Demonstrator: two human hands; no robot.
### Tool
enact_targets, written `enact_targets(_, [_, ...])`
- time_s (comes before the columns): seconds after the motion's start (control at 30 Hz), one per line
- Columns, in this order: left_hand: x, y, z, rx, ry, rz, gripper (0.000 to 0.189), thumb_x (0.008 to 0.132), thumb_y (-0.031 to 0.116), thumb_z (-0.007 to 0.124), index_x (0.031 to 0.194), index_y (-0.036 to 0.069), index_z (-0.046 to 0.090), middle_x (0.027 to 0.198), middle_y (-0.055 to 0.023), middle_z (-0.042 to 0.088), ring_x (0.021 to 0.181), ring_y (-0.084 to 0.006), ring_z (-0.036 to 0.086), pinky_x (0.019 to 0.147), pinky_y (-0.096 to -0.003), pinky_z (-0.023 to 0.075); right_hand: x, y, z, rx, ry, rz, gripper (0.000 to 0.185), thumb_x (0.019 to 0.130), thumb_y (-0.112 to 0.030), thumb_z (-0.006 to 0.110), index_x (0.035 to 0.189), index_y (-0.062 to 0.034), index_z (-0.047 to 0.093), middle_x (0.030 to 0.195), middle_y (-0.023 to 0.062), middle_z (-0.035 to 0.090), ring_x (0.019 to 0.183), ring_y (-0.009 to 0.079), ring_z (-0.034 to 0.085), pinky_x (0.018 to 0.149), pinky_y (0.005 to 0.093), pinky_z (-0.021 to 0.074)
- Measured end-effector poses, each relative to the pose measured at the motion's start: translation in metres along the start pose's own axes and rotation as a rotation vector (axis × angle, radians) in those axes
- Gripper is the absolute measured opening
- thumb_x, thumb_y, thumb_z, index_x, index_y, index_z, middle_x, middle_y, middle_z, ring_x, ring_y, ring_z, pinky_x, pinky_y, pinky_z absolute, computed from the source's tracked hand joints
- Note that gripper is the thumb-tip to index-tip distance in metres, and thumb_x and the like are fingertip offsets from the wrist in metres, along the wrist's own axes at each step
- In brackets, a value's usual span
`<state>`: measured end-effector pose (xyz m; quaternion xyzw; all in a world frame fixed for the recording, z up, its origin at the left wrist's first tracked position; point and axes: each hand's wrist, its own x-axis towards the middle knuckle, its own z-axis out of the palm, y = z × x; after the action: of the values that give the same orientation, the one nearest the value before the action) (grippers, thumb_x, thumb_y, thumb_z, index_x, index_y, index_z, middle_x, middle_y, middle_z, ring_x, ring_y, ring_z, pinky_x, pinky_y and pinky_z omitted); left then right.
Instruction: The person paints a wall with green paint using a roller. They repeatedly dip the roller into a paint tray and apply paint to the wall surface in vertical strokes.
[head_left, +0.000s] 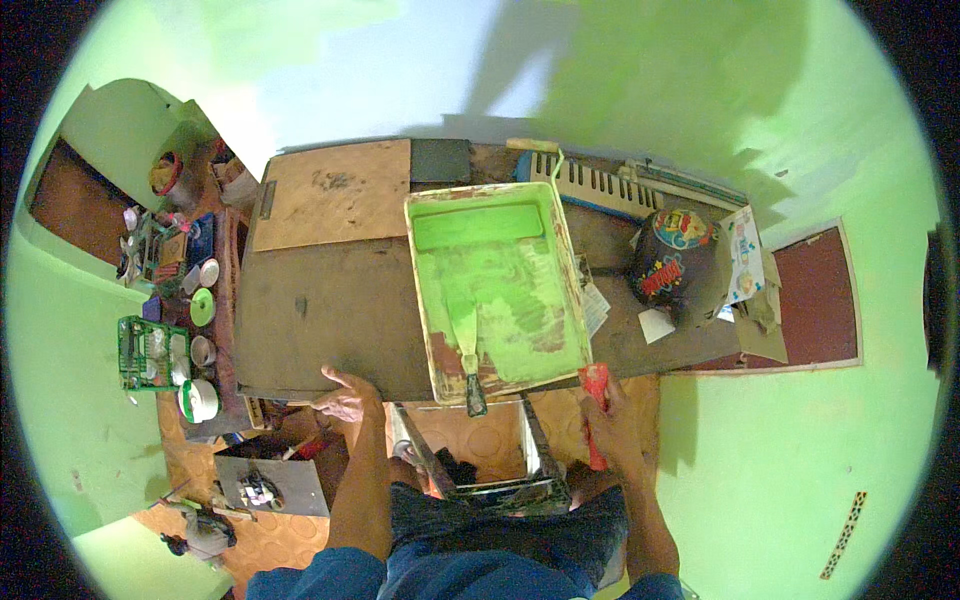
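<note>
My left hand (350, 396) is at the front edge of a dark tabletop (322, 315), fingers apart, holding nothing. In my right hand (615, 420) is a red object (594, 382), perhaps a tool handle, near the lower right corner of a paint tray (581, 330). The tray holds wet green paint. A putty knife (471, 367) lies in it with its blade in the paint and its dark handle over the near rim. Beyond the tray's upper right corner, a paint roller frame (558, 166) shows a pale roller or grip at its end (531, 144).
A keyboard instrument (592, 184), a dark printed bag or balloon (671, 259) and a cardboard box (765, 322) occupy the table's right. A brown board (337, 195) lies at left. Dishes and a green rack (150, 356) stand farther left. A ladder-like frame (517, 487) is below me.
</note>
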<state>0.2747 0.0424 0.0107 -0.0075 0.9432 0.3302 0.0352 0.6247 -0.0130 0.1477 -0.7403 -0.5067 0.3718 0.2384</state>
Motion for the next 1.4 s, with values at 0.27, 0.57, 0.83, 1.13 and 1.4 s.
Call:
enact_targets(0.27, [0.010, -0.008, 0.008, 0.012, -0.033, -0.030, 0.087, 0.080, 0.061, 0.038, 0.121, -0.013, 0.018, 0.112, -0.0374, 0.033, 0.103, -0.0457, 0.043, 0.084, -0.0499, 0.0407, 0.034, -0.140, -0.027, 0.032, -0.193, 0.338, 0.042, 0.083, -0.031, 0.054, 0.117, -0.0084, 0.044, 0.066, 0.0122, 0.059, 0.052, 0.0239, 0.057, 0.049, 0.0361, 0.0455])
enact_targets(0.57, [0.017, -0.019, 0.021, 0.131, -0.013, -0.001, 0.088, 0.081, 0.061, 0.037, 0.125, -0.013, 0.015, 0.119, -0.0377, 0.031, 0.110, -0.0452, 0.039, 0.088, -0.0477, 0.0389, 0.033, -0.103, -0.037, -0.162, -0.017, 0.103, 0.020, 0.084, -0.015, 0.052, 0.100, -0.0038, 0.051, 0.055, 0.0002, 0.049, 0.042, 0.0076, 0.046, 0.039, 0.0233, 0.0386])
enact_targets(0.83, [0.028, -0.070, 0.062, 0.235, 0.067, 0.067, 0.085, 0.081, 0.060, 0.037, 0.124, -0.011, 0.018, 0.115, -0.0343, 0.037, 0.105, -0.0427, 0.043, 0.084, -0.0487, 0.0399, 0.025, -0.134, -0.037, -0.023, -0.011, 0.133, 0.021, 0.083, -0.013, 0.053, 0.102, -0.0052, 0.048, 0.053, -0.0007, 0.046, 0.040, 0.0069, 0.044, 0.035, 0.0224, 0.0357])
enact_targets(1.13, [0.015, -0.022, 0.022, 0.163, 0.014, -0.082, 0.088, 0.080, 0.059, 0.041, 0.129, -0.010, 0.015, 0.120, -0.0335, 0.038, 0.107, -0.0413, 0.046, 0.087, -0.0414, 0.0421, 0.038, -0.136, -0.015, 0.121, -0.133, 0.288, 0.036, 0.083, -0.023, 0.054, 0.114, -0.0068, 0.045, 0.054, 0.0014, 0.050, 0.038, 0.0103, 0.045, 0.034, 0.0251, 0.0365])
enact_targets(1.4, [0.026, -0.052, 0.047, 0.214, 0.101, -0.073, 0.087, 0.080, 0.059, 0.043, 0.127, -0.010, 0.020, 0.117, -0.0327, 0.041, 0.106, -0.0413, 0.046, 0.088, -0.0428, 0.0414, 0.042, -0.194, -0.030, 0.129, -0.123, 0.354, 0.021, 0.084, -0.019, 0.051, 0.099, -0.0037, 0.051, 0.054, 0.0004, 0.047, 0.040, 0.0089, 0.045, 0.037, 0.0243, 0.0372])
